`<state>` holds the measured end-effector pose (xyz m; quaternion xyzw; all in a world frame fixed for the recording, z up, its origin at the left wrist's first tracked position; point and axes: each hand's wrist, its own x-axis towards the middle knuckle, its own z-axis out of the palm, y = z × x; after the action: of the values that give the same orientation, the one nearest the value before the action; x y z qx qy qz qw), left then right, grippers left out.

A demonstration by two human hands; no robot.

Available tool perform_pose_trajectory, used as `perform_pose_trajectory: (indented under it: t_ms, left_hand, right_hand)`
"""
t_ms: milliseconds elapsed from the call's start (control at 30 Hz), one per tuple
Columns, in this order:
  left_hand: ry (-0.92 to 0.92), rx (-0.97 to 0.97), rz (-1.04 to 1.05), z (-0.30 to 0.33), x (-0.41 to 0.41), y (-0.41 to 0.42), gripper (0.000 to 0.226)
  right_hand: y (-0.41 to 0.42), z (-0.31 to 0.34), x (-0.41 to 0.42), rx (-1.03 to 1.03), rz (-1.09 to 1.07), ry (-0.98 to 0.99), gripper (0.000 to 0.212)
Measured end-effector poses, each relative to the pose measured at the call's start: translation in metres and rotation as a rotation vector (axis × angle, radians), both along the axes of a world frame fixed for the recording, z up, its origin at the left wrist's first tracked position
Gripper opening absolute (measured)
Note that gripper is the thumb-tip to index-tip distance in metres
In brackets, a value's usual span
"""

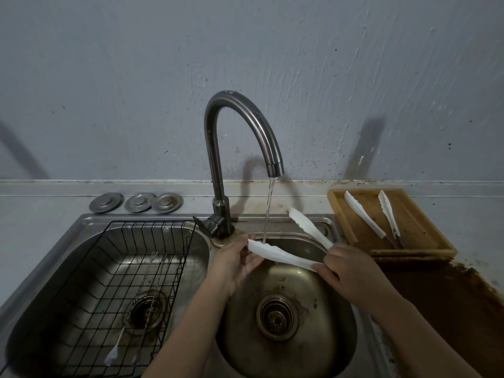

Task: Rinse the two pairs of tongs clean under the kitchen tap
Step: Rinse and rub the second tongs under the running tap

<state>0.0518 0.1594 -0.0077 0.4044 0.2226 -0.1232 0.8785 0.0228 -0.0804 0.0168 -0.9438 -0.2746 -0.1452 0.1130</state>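
One pair of white tongs [281,255] is held over the right sink bowl [321,309], its arms spread apart. My right hand [351,271] grips the hinge end. My left hand [234,260] holds the tip of the lower arm, where the stream from the curved tap [240,126] lands. The upper arm points back toward the sink rim. The second pair of white tongs [379,216] lies on the wooden board [425,233] to the right of the sink.
A black wire rack [90,282] sits in the left bowl with thin utensils [131,315] lying in it. Three metal drain covers [136,203] rest on the ledge behind. The counter at right [450,301] is brown and stained.
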Motion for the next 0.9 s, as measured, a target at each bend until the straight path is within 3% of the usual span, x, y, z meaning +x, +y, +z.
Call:
perform_pose_trajectory:
  t_ms: [133,300,433,667,900]
  left_hand:
    - [-0.038,-0.099,0.074,0.006,-0.001,-0.009,0.014]
    - [-0.057,-0.033,0.068,0.007,-0.005,-0.032,0.016]
    - [0.003,-0.004,-0.035,0.003,-0.014,-0.044,0.018]
    - [-0.057,-0.099,0.241,0.003,-0.003,-0.020,0.022]
    - [-0.138,-0.094,0.279,0.010,-0.004,-0.015,0.020]
  right_hand:
    - [0.002,-0.008,0.003,-0.051,0.024,-0.250,0.046]
    - [0.010,-0.019,0.000,0.022,-0.001,-0.353,0.042]
    - [0.011,-0.022,-0.003,-0.020,0.021,-0.387,0.053]
    - [0.017,-0.021,-0.004,-0.002,0.031,-0.348,0.037]
    - [0.035,-0.013,0.004,0.022,0.032,-0.362,0.028]
